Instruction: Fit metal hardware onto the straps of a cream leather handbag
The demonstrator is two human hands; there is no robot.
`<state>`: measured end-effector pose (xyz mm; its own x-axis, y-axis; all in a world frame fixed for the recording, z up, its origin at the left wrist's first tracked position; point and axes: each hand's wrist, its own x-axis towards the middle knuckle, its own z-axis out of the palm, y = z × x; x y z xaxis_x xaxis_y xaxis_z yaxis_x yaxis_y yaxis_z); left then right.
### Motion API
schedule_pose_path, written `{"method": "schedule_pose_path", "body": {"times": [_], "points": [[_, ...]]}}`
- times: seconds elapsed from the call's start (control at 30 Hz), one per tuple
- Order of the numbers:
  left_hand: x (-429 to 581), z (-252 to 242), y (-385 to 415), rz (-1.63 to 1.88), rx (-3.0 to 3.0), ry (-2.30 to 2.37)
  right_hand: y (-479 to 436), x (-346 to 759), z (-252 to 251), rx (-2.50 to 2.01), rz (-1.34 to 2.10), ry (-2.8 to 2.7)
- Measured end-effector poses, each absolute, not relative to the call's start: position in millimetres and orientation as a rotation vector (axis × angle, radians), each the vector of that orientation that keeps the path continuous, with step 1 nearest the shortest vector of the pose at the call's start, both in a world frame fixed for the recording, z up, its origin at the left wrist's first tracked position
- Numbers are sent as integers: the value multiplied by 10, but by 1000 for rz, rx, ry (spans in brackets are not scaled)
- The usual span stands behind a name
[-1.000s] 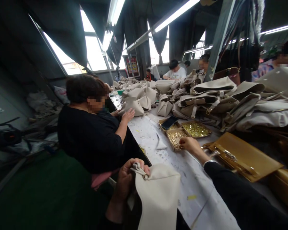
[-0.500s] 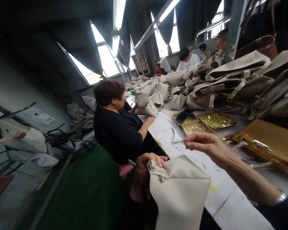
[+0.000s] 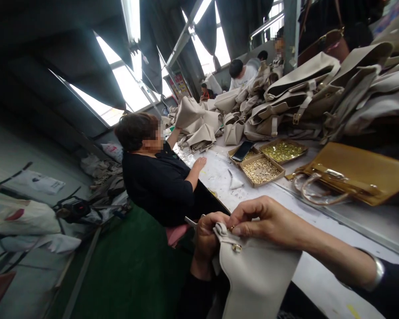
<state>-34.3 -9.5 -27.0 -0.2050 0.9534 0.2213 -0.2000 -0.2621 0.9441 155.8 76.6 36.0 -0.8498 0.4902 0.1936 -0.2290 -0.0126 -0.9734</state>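
My left hand (image 3: 206,237) is closed on the top edge of a cream leather bag (image 3: 257,274), which is held up near my lap. A thin pale strip (image 3: 190,221) sticks out beside that hand. On the bag's face sits a gold metal fitting (image 3: 236,248). The fingertips of my right hand (image 3: 269,221) pinch at the bag's edge, right against my left fingers. A small gold metal piece (image 3: 232,228) shows between thumb and finger; its exact shape is too small to tell. The bag's lower part runs out of view.
Cardboard trays of small gold parts (image 3: 261,171) and gold pieces (image 3: 283,150) lie on the white table (image 3: 216,175), with a phone (image 3: 243,150) on another tray. A white cone-shaped bag (image 3: 235,181) is nearby. A tan handbag (image 3: 369,173) lies right. A co-worker (image 3: 156,177) sits left by piled bags.
My right hand has come back from above the table to the bag's edge, meeting my left hand. The co-worker has lifted a cream bag. The view has swung right.
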Motion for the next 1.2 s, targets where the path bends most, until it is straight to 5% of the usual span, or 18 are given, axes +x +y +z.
{"method": "schedule_pose_path", "body": {"times": [0.87,1.2], "points": [[67,-171,217,1415,1076,815,834,1897,519,-442,1607,-2081],[121,-130,364,1387,1139,672,951,1953,366,-336,1745,-1755]]}}
